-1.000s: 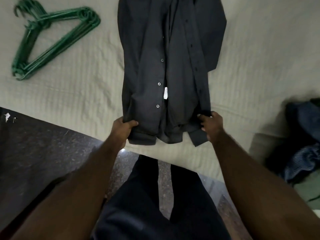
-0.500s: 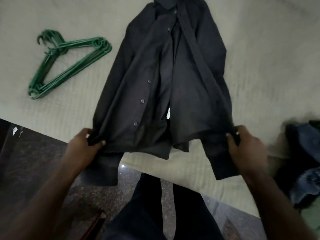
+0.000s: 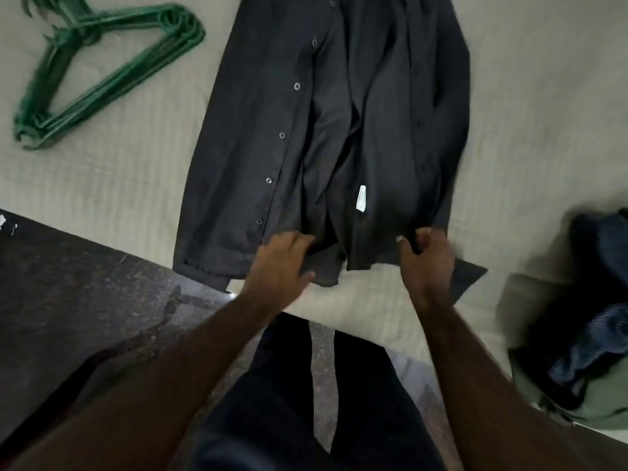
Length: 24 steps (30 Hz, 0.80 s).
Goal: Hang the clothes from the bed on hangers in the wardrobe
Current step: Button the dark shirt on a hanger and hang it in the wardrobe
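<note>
Fingers of your left hand lie loosely spread on the near hem of the dark shirt, touching the cloth without plainly pinching it. The fingers of your right hand curl with the thumb around the hem's other side and grip it. You have the shirt lying open on the pale bed, its hem at the bed's near edge and its far end cut off by the frame. A small white tag shows inside it, its print too small to read, and a row of buttons runs down one front edge. Green hangers lie stacked on the bed to your left, apart from the shirt. A pile of clothes, blue and dark, sits blurred at your right. Below, your dark trousers stand over the speckled dark floor.
</note>
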Each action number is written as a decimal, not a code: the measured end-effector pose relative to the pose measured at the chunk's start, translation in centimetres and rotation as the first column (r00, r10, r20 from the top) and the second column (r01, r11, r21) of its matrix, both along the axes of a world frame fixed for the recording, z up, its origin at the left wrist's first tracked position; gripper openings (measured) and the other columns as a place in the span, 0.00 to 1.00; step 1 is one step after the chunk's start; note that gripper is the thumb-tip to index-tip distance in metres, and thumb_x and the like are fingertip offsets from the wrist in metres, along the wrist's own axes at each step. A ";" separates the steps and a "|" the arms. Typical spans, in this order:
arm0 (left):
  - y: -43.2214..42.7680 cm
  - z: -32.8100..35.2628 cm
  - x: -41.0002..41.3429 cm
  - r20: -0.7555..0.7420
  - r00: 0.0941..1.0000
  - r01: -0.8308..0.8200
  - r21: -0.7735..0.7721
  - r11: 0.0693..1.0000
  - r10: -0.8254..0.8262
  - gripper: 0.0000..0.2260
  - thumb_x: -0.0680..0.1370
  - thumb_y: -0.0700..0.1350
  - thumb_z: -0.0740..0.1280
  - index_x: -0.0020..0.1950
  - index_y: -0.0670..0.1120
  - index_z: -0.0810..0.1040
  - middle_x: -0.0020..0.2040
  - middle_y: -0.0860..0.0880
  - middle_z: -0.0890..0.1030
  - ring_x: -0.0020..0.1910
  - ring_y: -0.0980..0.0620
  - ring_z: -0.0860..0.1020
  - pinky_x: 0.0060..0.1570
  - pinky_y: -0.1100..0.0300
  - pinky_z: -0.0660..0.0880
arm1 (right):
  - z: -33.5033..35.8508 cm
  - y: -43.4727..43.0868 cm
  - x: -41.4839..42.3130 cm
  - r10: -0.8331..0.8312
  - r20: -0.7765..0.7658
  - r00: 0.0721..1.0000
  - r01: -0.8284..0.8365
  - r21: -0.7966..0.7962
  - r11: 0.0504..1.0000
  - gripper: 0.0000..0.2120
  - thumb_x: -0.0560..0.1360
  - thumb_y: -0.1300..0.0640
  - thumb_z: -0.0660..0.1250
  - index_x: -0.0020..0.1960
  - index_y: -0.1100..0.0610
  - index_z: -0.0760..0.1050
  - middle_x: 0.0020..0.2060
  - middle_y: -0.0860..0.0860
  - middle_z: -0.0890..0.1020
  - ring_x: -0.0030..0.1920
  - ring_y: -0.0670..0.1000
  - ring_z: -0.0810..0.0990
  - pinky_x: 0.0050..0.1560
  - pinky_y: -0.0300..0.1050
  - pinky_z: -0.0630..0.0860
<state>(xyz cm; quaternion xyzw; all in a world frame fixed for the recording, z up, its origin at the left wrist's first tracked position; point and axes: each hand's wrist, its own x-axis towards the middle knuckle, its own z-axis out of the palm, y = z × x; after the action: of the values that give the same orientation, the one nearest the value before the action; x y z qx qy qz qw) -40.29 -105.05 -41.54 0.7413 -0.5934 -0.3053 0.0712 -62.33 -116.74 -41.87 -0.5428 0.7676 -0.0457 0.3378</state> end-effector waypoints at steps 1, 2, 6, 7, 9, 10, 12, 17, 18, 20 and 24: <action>0.3 -1.0 -1.4 0.019 0.993 0.114 0.019 0.993 -0.115 0.29 0.64 0.49 0.75 0.64 0.46 0.75 0.58 0.43 0.77 0.56 0.41 0.76 0.49 0.48 0.76 | 0.0 0.4 0.7 -0.152 0.048 0.987 0.150 0.046 0.988 0.12 0.75 0.50 0.71 0.50 0.59 0.79 0.47 0.54 0.83 0.50 0.55 0.81 0.50 0.45 0.75; 0.4 -2.0 -2.4 0.055 0.980 0.189 0.046 0.981 -0.191 0.31 0.61 0.49 0.76 0.63 0.46 0.76 0.57 0.43 0.77 0.55 0.42 0.76 0.46 0.50 0.76 | -0.3 1.0 1.2 -0.264 0.055 0.963 0.260 0.069 0.963 0.11 0.76 0.50 0.70 0.44 0.58 0.79 0.41 0.53 0.83 0.45 0.54 0.81 0.47 0.44 0.74; 0.4 -4.6 -4.8 0.209 0.937 0.250 0.153 0.956 -0.279 0.31 0.62 0.52 0.78 0.64 0.48 0.77 0.61 0.41 0.76 0.58 0.42 0.71 0.49 0.48 0.74 | -2.3 4.5 2.7 -0.334 0.119 0.935 0.304 0.213 0.928 0.16 0.70 0.44 0.70 0.32 0.55 0.78 0.29 0.50 0.79 0.35 0.53 0.78 0.45 0.53 0.78; 0.2 -5.1 -5.0 0.236 0.930 0.247 0.172 0.954 -0.283 0.31 0.63 0.53 0.77 0.64 0.48 0.76 0.62 0.41 0.75 0.59 0.42 0.70 0.49 0.49 0.73 | -3.0 5.3 3.0 -0.258 0.121 0.959 0.217 0.277 0.936 0.15 0.68 0.44 0.70 0.35 0.56 0.79 0.32 0.51 0.81 0.38 0.55 0.79 0.47 0.53 0.78; 0.0 -5.7 -5.1 0.261 0.925 0.229 0.200 0.953 -0.277 0.32 0.63 0.51 0.77 0.65 0.49 0.74 0.64 0.41 0.74 0.59 0.42 0.70 0.49 0.50 0.73 | -4.2 6.5 3.2 -0.002 0.110 0.994 -0.034 0.322 0.946 0.17 0.67 0.51 0.72 0.53 0.58 0.79 0.50 0.57 0.81 0.51 0.59 0.78 0.55 0.48 0.73; -0.1 -5.8 -4.9 0.260 0.931 0.212 0.188 0.959 -0.256 0.32 0.64 0.48 0.76 0.66 0.48 0.72 0.65 0.41 0.74 0.59 0.42 0.70 0.48 0.50 0.73 | -4.8 6.9 3.2 0.118 0.112 0.987 -0.146 0.292 0.945 0.25 0.66 0.56 0.73 0.61 0.61 0.75 0.58 0.60 0.77 0.56 0.60 0.75 0.59 0.47 0.71; -0.3 -6.1 -4.5 0.246 0.948 0.176 0.124 0.977 -0.202 0.29 0.66 0.44 0.72 0.67 0.47 0.70 0.64 0.40 0.73 0.59 0.42 0.71 0.47 0.50 0.72 | -5.2 7.1 3.4 0.204 0.129 0.970 -0.226 0.185 0.956 0.30 0.66 0.63 0.73 0.67 0.64 0.69 0.62 0.63 0.71 0.59 0.62 0.72 0.60 0.49 0.70; -0.6 -6.5 -3.4 -0.013 0.995 0.103 0.042 0.994 -0.103 0.20 0.71 0.39 0.60 0.62 0.43 0.78 0.50 0.39 0.79 0.46 0.38 0.78 0.39 0.50 0.77 | -4.9 4.8 3.4 0.118 0.129 0.985 -0.126 0.054 0.991 0.15 0.73 0.56 0.69 0.54 0.66 0.78 0.52 0.64 0.80 0.53 0.64 0.79 0.51 0.50 0.72; -0.8 -6.3 -3.1 -0.096 0.994 0.051 0.085 0.995 -0.043 0.18 0.71 0.39 0.62 0.59 0.41 0.80 0.48 0.38 0.79 0.45 0.36 0.78 0.40 0.49 0.77 | -4.5 4.3 3.4 0.120 0.149 0.981 -0.127 0.037 0.991 0.16 0.72 0.55 0.68 0.54 0.65 0.78 0.50 0.63 0.82 0.51 0.63 0.80 0.50 0.52 0.73; -1.4 -5.4 -2.6 -0.190 0.979 -0.022 0.235 0.972 0.068 0.13 0.73 0.41 0.61 0.53 0.39 0.80 0.49 0.37 0.80 0.48 0.36 0.79 0.45 0.47 0.75 | -3.3 4.3 2.8 0.159 0.174 0.972 -0.174 0.071 0.982 0.17 0.70 0.55 0.69 0.56 0.63 0.76 0.47 0.62 0.82 0.48 0.63 0.80 0.47 0.54 0.75; -0.6 -3.8 -2.8 -0.339 0.937 0.117 0.530 0.840 0.083 0.09 0.79 0.38 0.59 0.47 0.36 0.78 0.52 0.37 0.81 0.53 0.40 0.78 0.50 0.56 0.70 | -2.1 8.2 -1.2 0.365 0.021 0.931 -0.356 0.277 0.892 0.17 0.74 0.54 0.66 0.61 0.57 0.70 0.45 0.61 0.81 0.48 0.64 0.80 0.44 0.54 0.74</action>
<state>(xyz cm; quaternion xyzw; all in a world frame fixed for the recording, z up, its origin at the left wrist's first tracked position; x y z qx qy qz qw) -43.05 -105.68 -45.38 0.6597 -0.4672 -0.5873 -0.0401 -63.52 -108.56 -43.92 -0.6239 0.6575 0.1339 0.4007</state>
